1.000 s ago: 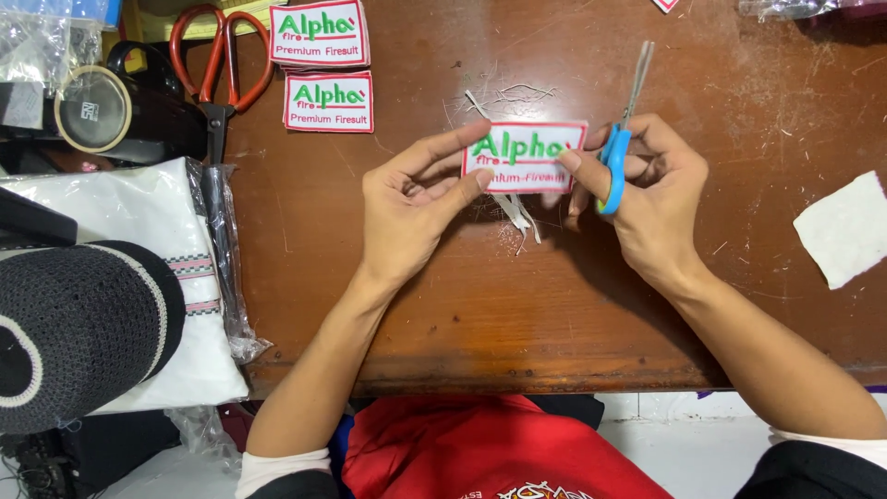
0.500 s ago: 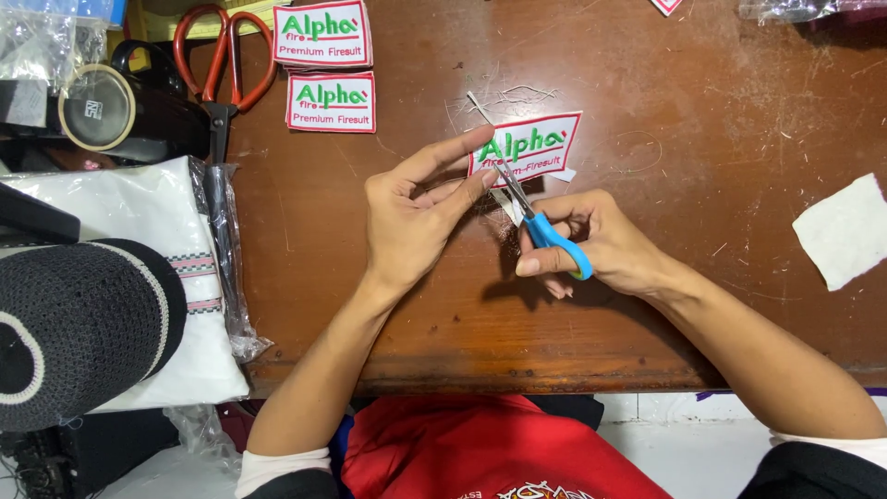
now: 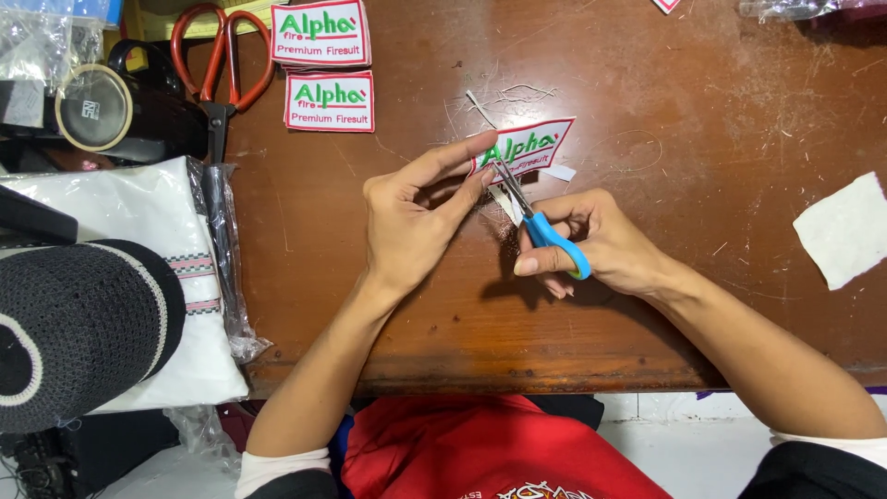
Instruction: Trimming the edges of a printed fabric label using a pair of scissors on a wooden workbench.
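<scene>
My left hand (image 3: 411,217) pinches the left end of a white embroidered patch (image 3: 528,148) with a red border and green lettering, held tilted above the brown wooden table (image 3: 702,305). My right hand (image 3: 591,245) grips small blue-handled scissors (image 3: 539,226), whose blades point up-left and meet the patch's lower edge beside my left fingertips. White trimmed strips hang under the patch.
Two more patches (image 3: 328,100) lie at the top left next to large orange-handled scissors (image 3: 217,74). A black tape dispenser (image 3: 111,115), a bagged white cloth (image 3: 139,277) and a black knitted cap (image 3: 74,333) sit at left. A white cloth scrap (image 3: 845,231) lies at right.
My right hand has swung the scissors from pointing up beside the patch down below it, blades now at its lower edge. The patch has tilted and moved slightly up.
</scene>
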